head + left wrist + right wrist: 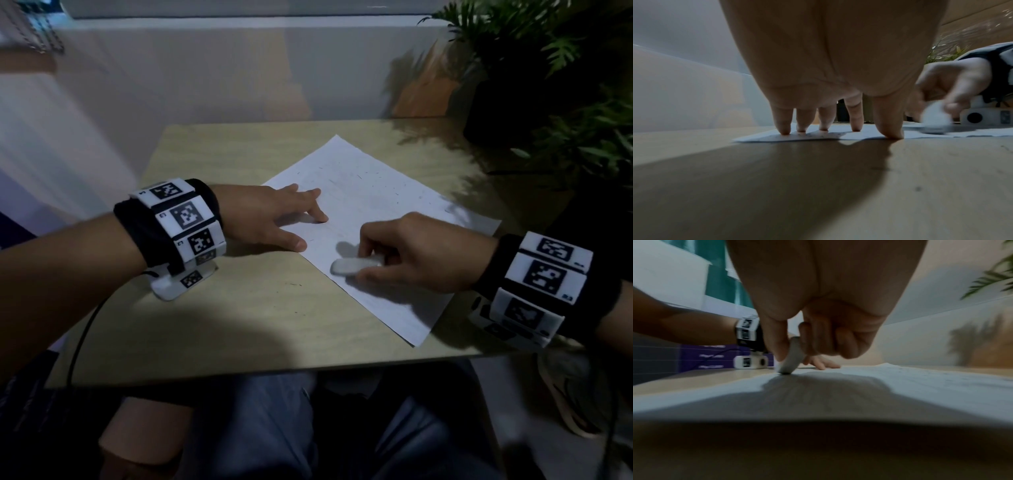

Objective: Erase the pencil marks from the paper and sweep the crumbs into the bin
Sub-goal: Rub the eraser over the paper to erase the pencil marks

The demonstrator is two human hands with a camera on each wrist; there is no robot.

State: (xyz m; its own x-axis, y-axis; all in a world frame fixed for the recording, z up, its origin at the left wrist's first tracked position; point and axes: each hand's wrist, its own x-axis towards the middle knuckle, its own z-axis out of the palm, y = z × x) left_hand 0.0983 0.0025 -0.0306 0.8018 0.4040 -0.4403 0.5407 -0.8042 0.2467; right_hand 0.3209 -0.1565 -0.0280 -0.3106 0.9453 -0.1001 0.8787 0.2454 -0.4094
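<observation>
The right hand (416, 255) pinched a white eraser (356, 266), thumb against curled fingers, its tip on the paper (373, 202). Just beside it the left hand (270, 219) lay spread, fingertips pinning the sheet's edge. Thin and light, the sheet would likely slide or crease unless held so. Dark crumbs (359, 177) speckled it beyond both hands.

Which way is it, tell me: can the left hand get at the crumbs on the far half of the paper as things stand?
Probably yes. The left hand presses its fingertips on the paper, and nothing lies between it and the crumbs. But lifting it frees the sheet while the right hand rubs with the eraser.
</observation>
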